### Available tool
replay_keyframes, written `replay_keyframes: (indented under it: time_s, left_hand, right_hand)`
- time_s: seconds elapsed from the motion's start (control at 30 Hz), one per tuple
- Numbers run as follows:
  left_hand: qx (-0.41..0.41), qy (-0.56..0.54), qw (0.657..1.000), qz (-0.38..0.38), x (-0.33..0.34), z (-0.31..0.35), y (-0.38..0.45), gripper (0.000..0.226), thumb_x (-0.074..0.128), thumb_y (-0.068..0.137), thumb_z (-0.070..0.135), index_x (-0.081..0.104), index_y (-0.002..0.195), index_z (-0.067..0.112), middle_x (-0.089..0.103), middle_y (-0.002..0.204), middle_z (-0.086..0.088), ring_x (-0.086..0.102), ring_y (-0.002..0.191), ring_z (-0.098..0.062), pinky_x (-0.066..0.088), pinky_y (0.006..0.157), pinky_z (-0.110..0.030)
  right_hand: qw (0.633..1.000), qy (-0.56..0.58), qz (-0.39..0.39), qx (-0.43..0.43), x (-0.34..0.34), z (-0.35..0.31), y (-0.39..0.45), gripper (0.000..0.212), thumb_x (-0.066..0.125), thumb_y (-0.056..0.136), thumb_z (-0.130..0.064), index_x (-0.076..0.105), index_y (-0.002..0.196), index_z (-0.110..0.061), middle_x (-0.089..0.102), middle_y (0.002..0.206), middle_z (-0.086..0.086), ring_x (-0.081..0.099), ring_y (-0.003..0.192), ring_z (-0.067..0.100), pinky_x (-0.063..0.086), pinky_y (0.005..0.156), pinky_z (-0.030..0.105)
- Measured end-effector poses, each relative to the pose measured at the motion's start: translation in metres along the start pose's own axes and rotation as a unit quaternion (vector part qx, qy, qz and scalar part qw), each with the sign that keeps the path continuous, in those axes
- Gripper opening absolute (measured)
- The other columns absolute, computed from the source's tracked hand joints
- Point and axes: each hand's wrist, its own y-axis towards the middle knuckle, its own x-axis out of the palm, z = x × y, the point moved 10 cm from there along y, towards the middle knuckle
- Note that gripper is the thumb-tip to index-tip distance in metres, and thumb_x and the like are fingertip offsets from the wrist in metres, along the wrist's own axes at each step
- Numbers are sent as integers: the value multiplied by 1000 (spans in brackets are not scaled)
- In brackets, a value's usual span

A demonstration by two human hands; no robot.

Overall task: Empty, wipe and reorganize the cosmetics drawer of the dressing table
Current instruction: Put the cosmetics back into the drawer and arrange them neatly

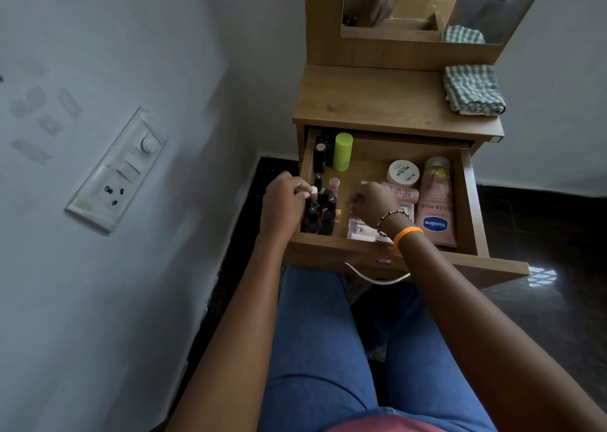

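Fingers of the left hand (285,198) curl around the pale cap of a small bottle (313,192) at the drawer's left edge, among a cluster of dark nail polish bottles (320,216) standing upright in the near-left corner. Beside it, the right hand (372,203), wearing a beaded bracelet and an orange band at the wrist, hovers over flat packets (361,229) near the drawer's front, its fingers bent downward; whether they pinch anything cannot be told from this angle.

Seated in blue jeans, the person faces the open drawer (473,221) of a wooden dressing table (377,99). Along the drawer's right side lies a pink lotion tube (435,208), with a smaller pink tube (405,193) just beside it and a round white jar (403,172) a little farther back. A lime-green cylinder (342,152) stands at the back left, next to a tall dark tube (319,157).

On the tabletop beyond, a folded green checked cloth (473,90) rests at the right edge, below the mirror (427,4). A switch plate (118,172) is set in the wall to the left.
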Motion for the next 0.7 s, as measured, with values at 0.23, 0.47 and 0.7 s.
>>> replay_keyframes:
  time_s: [0.23, 0.47, 0.7]
  left_hand:
    - [1, 32, 999, -14, 13, -6, -2, 6, 71, 82, 14, 73, 84, 10, 61, 88, 1, 49, 70, -3, 28, 54, -8]
    - [7, 81, 996, -40, 24, -8, 4, 12, 72, 80, 12, 75, 91, 13, 47, 84, 6, 53, 81, -14, 33, 61, -19]
    - [29, 96, 994, -47, 27, -3, 5, 17, 59, 90, 4, 72, 100, 9, 54, 98, -6, 47, 72, -4, 30, 55, -8]
  right_hand:
    - [997, 56, -47, 34, 29, 2, 8, 16, 57, 82, -3, 73, 87, -3, 72, 91, 17, 67, 88, 30, 55, 79, 37]
    - [996, 59, -30, 61, 34, 6, 12, 15, 56, 85, -11, 70, 90, -8, 71, 97, 16, 65, 96, 30, 53, 85, 39]
    - [992, 80, -54, 80, 41, 6, 18, 33, 49, 91, -25, 72, 87, -1, 71, 90, 20, 67, 86, 34, 55, 78, 39]
